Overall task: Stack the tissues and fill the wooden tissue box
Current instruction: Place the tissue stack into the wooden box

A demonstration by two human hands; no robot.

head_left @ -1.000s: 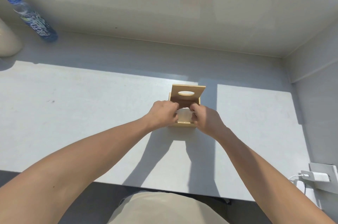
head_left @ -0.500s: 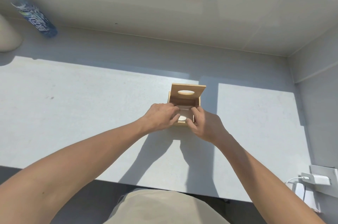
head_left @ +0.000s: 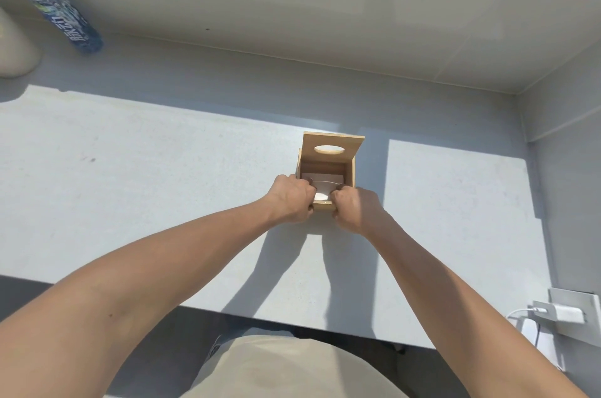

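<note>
A: What is on the grey table (head_left: 136,176)?
B: A wooden tissue box (head_left: 348,175), right of centre, hinged lid (head_left: 332,149) upright at its far side.
A: And the hands?
B: The left hand (head_left: 292,198) and right hand (head_left: 355,209) curl at its near rim, fingers pressing white tissues (head_left: 322,183) inside.

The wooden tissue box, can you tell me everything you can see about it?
The wooden tissue box is a small, light brown cube of plain wood standing on the grey table. Its lid, with an oval hole, is tipped up at the back, so the box is open. White tissues lie inside. The left hand and right hand grip its near edge.
</note>
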